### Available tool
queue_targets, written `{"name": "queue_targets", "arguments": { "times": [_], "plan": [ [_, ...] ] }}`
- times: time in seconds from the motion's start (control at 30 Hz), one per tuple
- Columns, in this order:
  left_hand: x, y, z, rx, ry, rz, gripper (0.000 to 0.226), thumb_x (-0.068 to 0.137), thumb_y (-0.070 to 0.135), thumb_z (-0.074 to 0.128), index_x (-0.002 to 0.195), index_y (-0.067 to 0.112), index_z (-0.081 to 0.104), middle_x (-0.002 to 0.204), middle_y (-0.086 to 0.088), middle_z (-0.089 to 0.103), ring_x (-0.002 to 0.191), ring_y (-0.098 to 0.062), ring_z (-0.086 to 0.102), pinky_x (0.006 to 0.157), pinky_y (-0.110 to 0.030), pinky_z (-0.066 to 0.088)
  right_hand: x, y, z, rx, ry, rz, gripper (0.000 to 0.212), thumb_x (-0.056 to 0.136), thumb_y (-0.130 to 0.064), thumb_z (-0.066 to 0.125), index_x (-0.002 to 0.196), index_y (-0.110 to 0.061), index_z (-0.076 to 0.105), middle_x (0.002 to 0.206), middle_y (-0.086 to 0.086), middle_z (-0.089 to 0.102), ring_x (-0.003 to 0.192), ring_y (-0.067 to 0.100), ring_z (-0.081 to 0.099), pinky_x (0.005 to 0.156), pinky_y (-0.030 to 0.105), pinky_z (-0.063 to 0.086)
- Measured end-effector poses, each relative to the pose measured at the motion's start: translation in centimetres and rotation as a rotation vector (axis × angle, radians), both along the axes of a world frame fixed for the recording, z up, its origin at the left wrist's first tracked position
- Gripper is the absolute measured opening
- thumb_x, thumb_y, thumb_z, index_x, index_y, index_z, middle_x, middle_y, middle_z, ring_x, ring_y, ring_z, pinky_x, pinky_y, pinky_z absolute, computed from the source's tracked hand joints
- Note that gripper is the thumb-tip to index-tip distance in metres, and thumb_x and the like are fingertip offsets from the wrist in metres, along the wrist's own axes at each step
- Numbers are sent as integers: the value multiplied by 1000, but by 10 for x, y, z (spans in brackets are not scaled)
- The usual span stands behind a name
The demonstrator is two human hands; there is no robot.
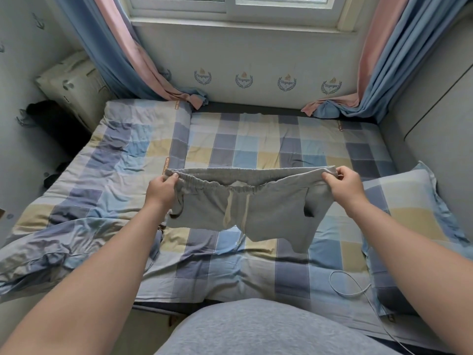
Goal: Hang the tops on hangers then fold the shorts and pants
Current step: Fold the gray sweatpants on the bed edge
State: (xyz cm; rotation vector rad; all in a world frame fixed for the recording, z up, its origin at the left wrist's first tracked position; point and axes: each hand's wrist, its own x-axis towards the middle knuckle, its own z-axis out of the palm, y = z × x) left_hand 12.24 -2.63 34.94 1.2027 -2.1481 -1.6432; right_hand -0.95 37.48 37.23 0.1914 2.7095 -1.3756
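A person holds a pair of grey jersey shorts [268, 208] up in the air over a bed covered by a checked sheet of blue, grey and yellow squares [230, 147]. The shorts are stretched out by their elastic waistband, which runs roughly level between the two hands. The leg parts hang below it, clear of the sheet.

The left hand [161, 190] grips the left end of the waistband, its fingers [172, 177] curled over the gathered fabric. The right hand [344, 187] pinches the right end in the same way, fingers bent round the edge. Two cream drawstrings [229, 208] dangle down the front of the shorts near the middle.

A rumpled quilt in the same check [76, 201] lies along the left side of the bed, and a matching checked pillow [399, 201] lies at the right edge. A thin white cable [343, 290] loops on the sheet near the pillow's lower end. Blue and pink curtains [128, 60] hang on either side of a white-framed window [230, 6] above the far end of the bed, their hems resting on the mattress. A pale patterned cushion [74, 85] stands in the far left corner.
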Motion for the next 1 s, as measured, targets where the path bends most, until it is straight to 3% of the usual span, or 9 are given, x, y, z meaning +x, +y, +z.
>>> {"name": "queue_targets", "arguments": {
  "times": [0.1, 0.2, 0.27, 0.4, 0.57, 0.7, 0.8, 0.87, 1.0],
  "plan": [
    [-7, 19, 15, 364, -52, 118, 22, 100, 28, 56, 104, 8, 65, 104, -18, 69, 94, -30, 68, 89, -47, 56, -2, -11, 9, -35, -66, -30, 27, 94, -26, 64, 95, 1, 60, 81, 8, 59, 79, 26, 55, 74, 50, 56],
    [-12, 43, 31, 618, -81, 89, 30, 107, 29, 43, 95, 12, 64, 81, -9, 75, 68, -22, 71, 61, -32, 55, 2, -28, 20, -97, -153, 3, 17, 96, -24, 60, 91, -8, 57, 84, 6, 57, 76, 22, 55, 58, 34, 52],
    [-13, 59, 40, 673, -58, 24, 35, 109, 28, 38, 92, 10, 63, 76, -10, 75, 65, -22, 72, 59, -32, 53, 9, -43, 31, -178, -248, 52, 12, 98, -23, 59, 92, -13, 56, 92, 7, 60, 77, 21, 60, 51, 30, 52],
    [-14, 95, 62, 560, 11, -189, 29, 107, 26, 43, 105, 6, 64, 96, -14, 74, 78, -25, 73, 62, -36, 59, 30, -67, 56, -318, -347, 227, 14, 100, -23, 58, 107, -11, 60, 97, 12, 66, 76, 26, 68, 51, 33, 57],
    [-11, 133, 83, 392, 101, -471, 28, 106, 21, 47, 126, 3, 55, 111, -16, 68, 89, -23, 68, 74, -41, 59, 55, -85, 85, -400, -287, 479, 15, 98, -18, 62, 106, -6, 62, 90, 14, 67, 68, 26, 69, 53, 34, 57],
    [-3, 142, 95, 397, 183, -602, 33, 95, 7, 55, 127, -1, 49, 102, -10, 64, 92, -22, 65, 81, -40, 54, 63, -86, 101, -357, -181, 543, 23, 99, -22, 61, 106, -2, 69, 97, 24, 71, 81, 33, 69, 79, 49, 59],
    [2, 141, 97, 374, 235, -669, 60, 71, 6, 67, 127, 1, 48, 108, -12, 63, 98, -21, 64, 89, -40, 53, 67, -83, 107, -316, -110, 639, 23, 102, -16, 54, 97, -13, 76, 92, 8, 73, 82, 14, 64, 77, 27, 54],
    [4, 144, 96, 352, 273, -684, 66, 66, 6, 75, 127, 0, 49, 110, -13, 64, 99, -18, 65, 91, -38, 53, 68, -83, 109, -252, -20, 702, 26, 100, -8, 53, 94, -19, 76, 95, -1, 66, 83, 3, 60, 75, 14, 49],
    [3, 151, 90, 272, 313, -571, 38, 83, -5, 73, 115, -10, 52, 99, -15, 62, 90, -22, 59, 85, -41, 48, 65, -73, 99, -262, 138, 667, 28, 96, -4, 58, 90, -25, 76, 100, 6, 57, 91, 13, 56, 79, 21, 46]
  ]
}}
